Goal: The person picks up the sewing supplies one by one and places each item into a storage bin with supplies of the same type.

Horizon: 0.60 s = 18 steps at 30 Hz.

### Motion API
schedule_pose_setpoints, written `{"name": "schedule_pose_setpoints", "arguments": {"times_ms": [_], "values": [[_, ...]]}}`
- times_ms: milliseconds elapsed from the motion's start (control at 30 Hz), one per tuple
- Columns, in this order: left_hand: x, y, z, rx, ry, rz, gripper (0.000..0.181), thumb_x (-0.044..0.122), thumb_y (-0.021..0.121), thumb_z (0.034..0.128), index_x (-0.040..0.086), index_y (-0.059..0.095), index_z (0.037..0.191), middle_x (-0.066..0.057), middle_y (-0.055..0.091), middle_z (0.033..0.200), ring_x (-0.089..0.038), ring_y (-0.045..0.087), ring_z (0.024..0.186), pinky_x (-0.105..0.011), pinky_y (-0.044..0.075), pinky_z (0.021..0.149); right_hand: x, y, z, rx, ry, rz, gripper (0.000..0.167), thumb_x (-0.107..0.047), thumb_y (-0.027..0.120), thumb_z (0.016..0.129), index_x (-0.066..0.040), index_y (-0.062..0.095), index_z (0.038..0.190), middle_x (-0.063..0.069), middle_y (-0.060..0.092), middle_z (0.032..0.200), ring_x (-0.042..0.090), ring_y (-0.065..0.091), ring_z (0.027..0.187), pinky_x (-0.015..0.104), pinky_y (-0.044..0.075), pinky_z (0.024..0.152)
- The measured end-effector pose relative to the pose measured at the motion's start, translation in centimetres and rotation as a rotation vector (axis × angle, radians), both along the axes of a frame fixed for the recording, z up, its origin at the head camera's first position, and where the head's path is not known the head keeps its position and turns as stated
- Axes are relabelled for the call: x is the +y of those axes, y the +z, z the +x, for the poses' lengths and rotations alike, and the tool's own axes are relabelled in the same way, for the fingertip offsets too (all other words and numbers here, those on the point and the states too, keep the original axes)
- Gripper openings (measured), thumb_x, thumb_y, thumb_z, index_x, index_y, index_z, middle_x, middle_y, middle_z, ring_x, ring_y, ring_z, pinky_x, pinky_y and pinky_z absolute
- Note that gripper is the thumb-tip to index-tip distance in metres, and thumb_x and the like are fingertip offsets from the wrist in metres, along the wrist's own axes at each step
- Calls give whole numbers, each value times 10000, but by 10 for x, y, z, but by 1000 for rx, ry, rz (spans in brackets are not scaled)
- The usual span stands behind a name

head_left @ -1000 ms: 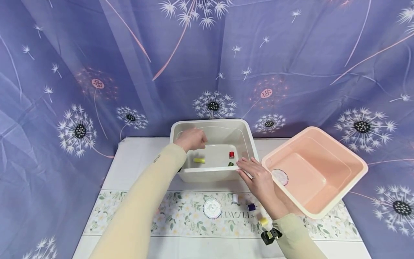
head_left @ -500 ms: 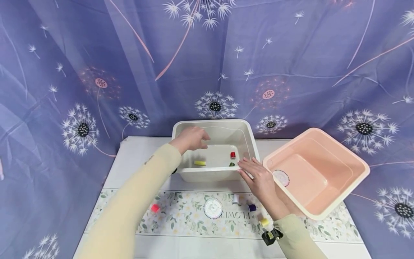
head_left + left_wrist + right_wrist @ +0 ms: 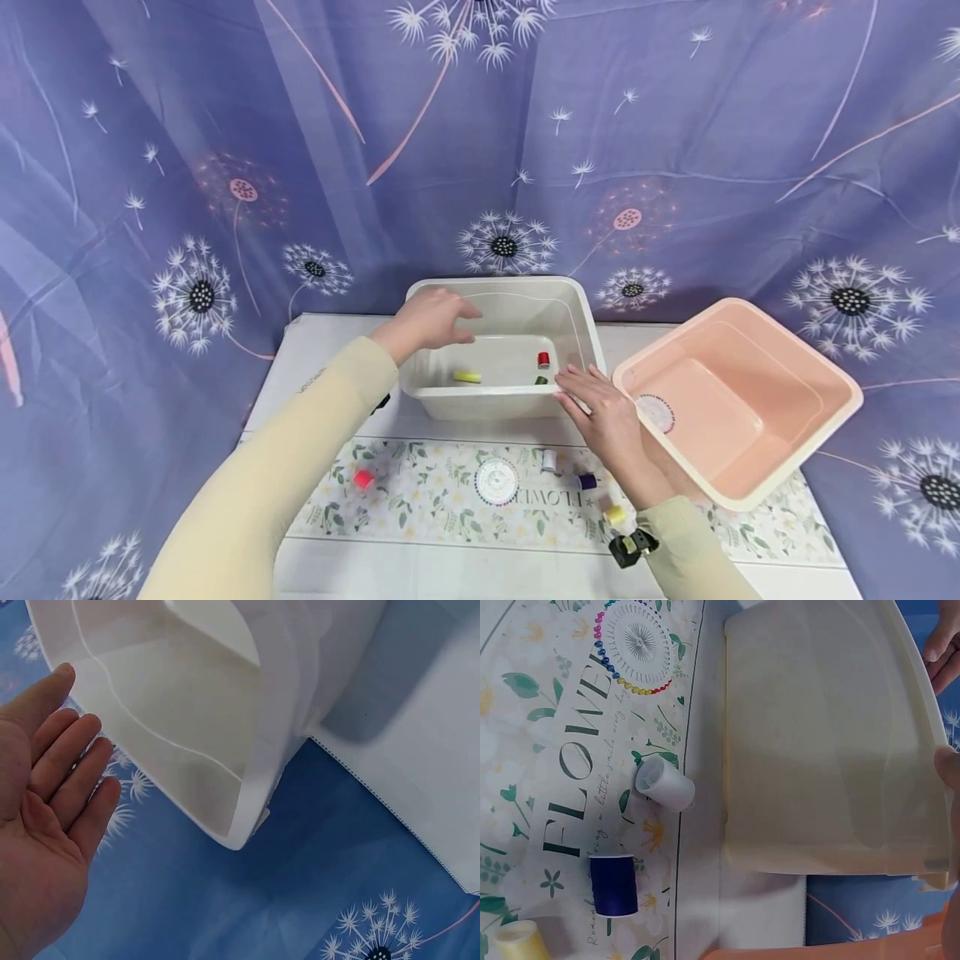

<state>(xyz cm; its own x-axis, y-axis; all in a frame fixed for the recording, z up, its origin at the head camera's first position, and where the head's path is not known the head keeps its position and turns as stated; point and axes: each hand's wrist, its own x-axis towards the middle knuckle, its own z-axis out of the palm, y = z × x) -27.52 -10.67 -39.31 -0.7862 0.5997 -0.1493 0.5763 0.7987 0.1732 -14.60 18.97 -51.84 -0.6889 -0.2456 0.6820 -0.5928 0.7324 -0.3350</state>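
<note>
The left hand (image 3: pixel 435 318) hangs over the left side of the white bin (image 3: pixel 498 391), fingers loosely bent and holding nothing. In the left wrist view its palm (image 3: pixel 45 847) is bare beside the bin. The right hand (image 3: pixel 603 412) rests on the bin's front right rim, fingers extended over the edge; the right wrist view shows only part of it, at the rim. Inside the bin lie a yellow spool (image 3: pixel 467 377), a red spool (image 3: pixel 543 360) and a dark green spool (image 3: pixel 541 380).
A pink bin (image 3: pixel 795 454) stands at the right. On the floral mat lie a red-pink spool (image 3: pixel 363 479), a white spool (image 3: pixel 549 460), a dark blue spool (image 3: pixel 587 482), a yellow spool (image 3: pixel 614 515) and a round pin wheel (image 3: pixel 497 482). A patterned curtain hangs behind.
The left hand has shifted slightly left and its fingers have spread. Its forearm has moved left, uncovering the red-pink spool on the mat. The right hand stays on the rim.
</note>
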Motion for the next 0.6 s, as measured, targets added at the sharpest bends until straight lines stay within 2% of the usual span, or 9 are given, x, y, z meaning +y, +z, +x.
{"name": "schedule_pose_setpoints", "arguments": {"times_ms": [233, 433, 533, 600], "values": [[-8, 7, 13, 31, 10, 40, 487, 387, 787, 990, 235, 705, 1445, 9, 730, 1381, -294, 697, 1232, -486, 568, 1065, -1, -2, 1, 13, -3, 11, 305, -55, 893, 830, 2, 825, 1122, 138, 811, 1100, 339, 777, 1089, 580, 555, 1074], [-16, 12, 24, 72, -1, 55, 489, 399, 776, 996, 243, 697, 1453, -14, 744, 1354, -295, 746, 1085, -468, 637, 819, -1, 1, 1, 11, -3, 13, 311, -55, 898, 825, -1, 825, 1122, 145, 810, 1100, 347, 776, 1089, 583, 554, 1077], [-23, 12, 29, 86, -2, 68, 489, 400, 768, 1001, 233, 696, 1455, -17, 725, 1390, -302, 748, 1094, -457, 628, 718, 0, 1, 1, 12, -2, 18, 303, -60, 893, 830, -3, 826, 1120, 144, 811, 1097, 347, 776, 1089, 584, 556, 1075], [-29, 12, 33, 92, -1, 79, 485, 400, 759, 1004, 223, 699, 1451, -20, 716, 1406, -310, 748, 1103, -457, 622, 699, 0, 1, 1, 14, -1, 20, 298, -69, 889, 839, -6, 826, 1123, 141, 811, 1098, 345, 776, 1090, 584, 557, 1072]]}}
